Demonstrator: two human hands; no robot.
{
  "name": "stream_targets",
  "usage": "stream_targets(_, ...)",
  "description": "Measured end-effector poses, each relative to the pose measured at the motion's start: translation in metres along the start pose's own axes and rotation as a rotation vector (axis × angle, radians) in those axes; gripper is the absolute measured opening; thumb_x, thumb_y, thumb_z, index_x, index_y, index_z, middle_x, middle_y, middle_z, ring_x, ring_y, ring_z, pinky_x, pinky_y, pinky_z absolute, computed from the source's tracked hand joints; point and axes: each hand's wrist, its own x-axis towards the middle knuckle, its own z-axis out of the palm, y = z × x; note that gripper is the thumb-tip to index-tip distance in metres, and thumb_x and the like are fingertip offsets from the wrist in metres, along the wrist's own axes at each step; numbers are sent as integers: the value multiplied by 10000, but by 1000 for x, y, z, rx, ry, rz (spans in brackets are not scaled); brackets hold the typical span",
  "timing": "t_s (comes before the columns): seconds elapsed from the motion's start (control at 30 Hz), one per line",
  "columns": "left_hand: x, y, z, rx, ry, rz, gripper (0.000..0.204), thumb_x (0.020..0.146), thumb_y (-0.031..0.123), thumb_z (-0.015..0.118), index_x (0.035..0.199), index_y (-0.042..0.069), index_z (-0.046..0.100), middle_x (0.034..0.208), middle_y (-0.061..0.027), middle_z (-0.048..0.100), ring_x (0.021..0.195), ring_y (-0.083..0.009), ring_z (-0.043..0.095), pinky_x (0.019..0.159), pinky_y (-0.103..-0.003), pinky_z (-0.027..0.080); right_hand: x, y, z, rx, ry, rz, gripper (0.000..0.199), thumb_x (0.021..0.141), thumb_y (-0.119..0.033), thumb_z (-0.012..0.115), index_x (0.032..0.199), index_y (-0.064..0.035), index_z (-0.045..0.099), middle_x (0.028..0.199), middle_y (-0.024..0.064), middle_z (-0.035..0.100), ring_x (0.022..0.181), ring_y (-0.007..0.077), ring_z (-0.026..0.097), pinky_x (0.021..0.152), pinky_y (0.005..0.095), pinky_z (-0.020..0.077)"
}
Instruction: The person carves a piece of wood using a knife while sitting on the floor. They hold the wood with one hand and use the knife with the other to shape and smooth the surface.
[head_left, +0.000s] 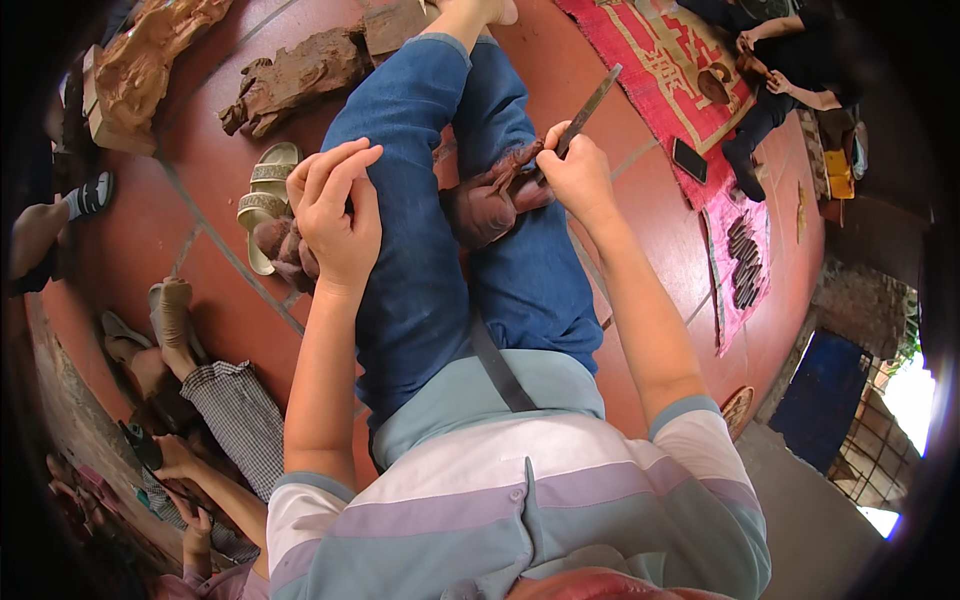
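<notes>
We look down on a reddish-brown carving [485, 215] lying across our denim-clad thighs [530, 280], which probably steady it. Our right hand [578, 172] wraps its fingers around a flat metal tool [592, 110], presumably for control. Our left hand [338, 225] hovers, visibly empty, fingers loosely bent. Beyond are brown carved lumps [276, 245], 1 phone [690, 160], and a red mat [640, 60].

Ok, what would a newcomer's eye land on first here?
First, the reddish-brown wood carving on the person's lap, with the right hand gripping a long, flat metal file at its right end. Next, the red-and-gold rug on the tiled floor at upper right, and below it the pink cloth bearing dark slender tools.
</notes>
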Motion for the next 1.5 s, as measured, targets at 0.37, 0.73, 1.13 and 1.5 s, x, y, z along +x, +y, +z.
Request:
stream_targets(0.37,-1,3,1,42,-21,18,209,814,-49,588,933,73,709,1007,-20,687,937,-183,574,882,-295,406,0,9,2,21,4,-104,82,770,-110,566,836,-62,574,691,111,602,681,218,622,670,336,487)
stream_targets(0.73,2,2,4,50,-10,51,259,761,-72,600,932,90,707,990,-6,680,938,-205,557,853,-306,420,-10,22,-12,149,-2,21,60,797,-59,522,837,-74,565,697,99,578,669,218,593,669,330,473)
stream_targets(1.13,4,3,4,73,-24,51,268,752,-83,599,927,88,707,987,-12,680,927,-205,556,856,-309,419,-8,23,-15,210,-104,28,60,837,-88,548,888,-61,564,777,106,584,747,223,621,687,332,476)
stream_targets(1.5,4,2,4,65,-15,59,270,753,-84,599,924,95,705,983,-7,681,925,-211,556,852,-311,422,-19,9,-5,130,-60,-153,77,818,-51,511,858,-77,572,792,139,615,785,320,629,729,373,483)
